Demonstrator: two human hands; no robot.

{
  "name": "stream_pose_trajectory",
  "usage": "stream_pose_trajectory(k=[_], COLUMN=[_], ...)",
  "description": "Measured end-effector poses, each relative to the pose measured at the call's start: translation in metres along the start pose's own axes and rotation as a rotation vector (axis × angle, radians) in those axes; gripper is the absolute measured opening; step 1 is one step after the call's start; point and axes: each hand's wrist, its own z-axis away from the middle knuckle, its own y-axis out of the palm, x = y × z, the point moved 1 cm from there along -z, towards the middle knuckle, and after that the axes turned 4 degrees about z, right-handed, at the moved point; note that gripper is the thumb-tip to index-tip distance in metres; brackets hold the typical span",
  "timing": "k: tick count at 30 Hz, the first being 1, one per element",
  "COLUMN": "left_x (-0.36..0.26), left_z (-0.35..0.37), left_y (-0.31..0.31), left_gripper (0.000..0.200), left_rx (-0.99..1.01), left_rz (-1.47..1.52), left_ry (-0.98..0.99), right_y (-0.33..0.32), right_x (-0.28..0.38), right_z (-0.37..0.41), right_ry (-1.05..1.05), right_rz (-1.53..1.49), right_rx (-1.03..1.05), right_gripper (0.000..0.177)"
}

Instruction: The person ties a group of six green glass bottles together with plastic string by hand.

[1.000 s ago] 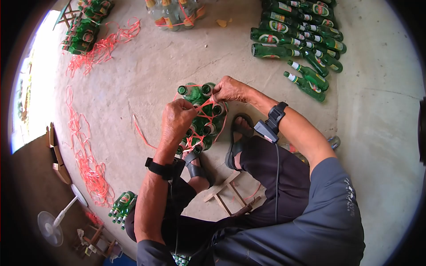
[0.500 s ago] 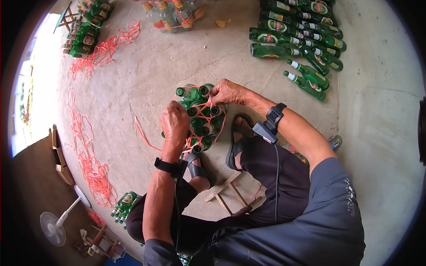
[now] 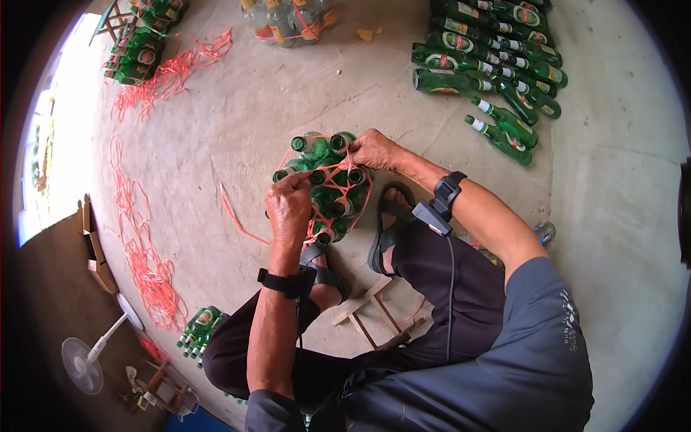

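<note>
Several green glass bottles [image 3: 314, 147] stand upright in a tight cluster on the floor between my feet. Pink plastic string [image 3: 335, 170] crosses between their necks and runs around the outside of the bundle. My right hand [image 3: 374, 150] pinches the string beside a neck at the far right of the cluster. At the left side, my left hand [image 3: 288, 205] has its fingertips pressed together on the string by a middle bottle neck. That hand and wrist hide some of the bottles on the near left. A loose string end trails on the floor to the left.
Green bottles [image 3: 450, 57] lie in rows at upper right. Tied bottle bundles [image 3: 288, 21] stand at the top and upper left [image 3: 137, 54]. Tangled pink string [image 3: 147, 273] lies at left. A wooden stool frame [image 3: 371, 313] is below me, a white fan [image 3: 83, 366] lower left.
My left hand's fingers have moved right, toward the middle of the bundle, uncovering a bottle neck at the left. My right hand keeps its pinch on the string. The view has shifted slightly.
</note>
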Motion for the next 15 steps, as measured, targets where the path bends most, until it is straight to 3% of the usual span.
stream_pose_trajectory(k=[4, 6, 7, 8, 10, 12, 15], left_x=[0.001, 0.021, 0.015, 0.011, 0.0, -0.012, -0.04], left_z=[0.003, -0.001, 0.0, 0.0, 0.001, 0.004, 0.009], left_y=[0.006, 0.013, 0.011, 0.009, 0.01, 0.015, 0.018], left_gripper=[0.023, 0.018, 0.018, 0.02, 0.024, 0.033, 0.039], left_rx=[-0.03, -0.199, -0.198, -0.129, -0.059, -0.01, 0.083], left_rz=[-0.087, -0.08, -0.082, -0.04, 0.005, -0.138, -0.281], left_ry=[-0.084, 0.249, 0.25, 0.174, 0.096, 0.403, 0.437], right_y=[0.0, 0.001, 0.0, -0.002, -0.001, 0.001, -0.001], right_x=[0.002, 0.005, 0.012, 0.017, 0.007, -0.007, -0.015], right_z=[0.001, 0.007, 0.014, 0.017, 0.011, 0.007, -0.002], right_ry=[0.024, 0.03, 0.139, 0.246, 0.192, 0.145, 0.105], right_rz=[-0.007, -0.033, -0.105, -0.175, -0.151, -0.125, -0.089], right_rx=[-0.007, -0.023, -0.067, -0.114, -0.119, -0.124, -0.11], right_gripper=[0.022, 0.022, 0.02, 0.019, 0.019, 0.019, 0.018])
